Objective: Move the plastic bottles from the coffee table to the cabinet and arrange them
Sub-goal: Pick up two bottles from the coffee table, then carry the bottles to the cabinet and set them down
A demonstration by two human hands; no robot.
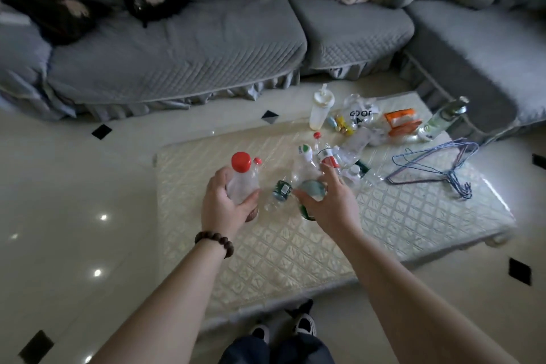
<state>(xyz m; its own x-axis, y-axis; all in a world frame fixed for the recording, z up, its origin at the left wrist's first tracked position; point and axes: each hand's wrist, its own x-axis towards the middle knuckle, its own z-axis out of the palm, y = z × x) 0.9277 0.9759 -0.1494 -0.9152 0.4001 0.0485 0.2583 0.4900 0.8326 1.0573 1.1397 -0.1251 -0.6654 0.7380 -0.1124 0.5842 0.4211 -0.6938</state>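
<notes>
Over the coffee table (pixel 295 245), seen from the head camera, the left hand (pixel 224 204) has its fingers curled round a clear bottle with a wide red cap (pixel 242 174), held upright and lifted off the tabletop; a second, smaller red-capped bottle (pixel 256 167) shows just behind it, though whether the same hand carries it I cannot tell. The upright hold likely keeps that hand loaded while the other gathers more. The right hand (pixel 328 204) reaches with fingers spread over a green-tinted bottle (pixel 311 189), touching or nearly closing on it; the grip does not look complete. A dark-labelled bottle (pixel 280 190) lies on its side between the two hands, and a cluster of further plastic bottles (pixel 325 156) stands and lies just beyond the right fingertips. Wire hangers (pixel 437 168), an orange packet (pixel 401 121) and a white tumbler (pixel 320 111) sit farther back, in front of a grey sofa (pixel 177 47). No cabinet is in view, so most of the carrying seems yet to come.
</notes>
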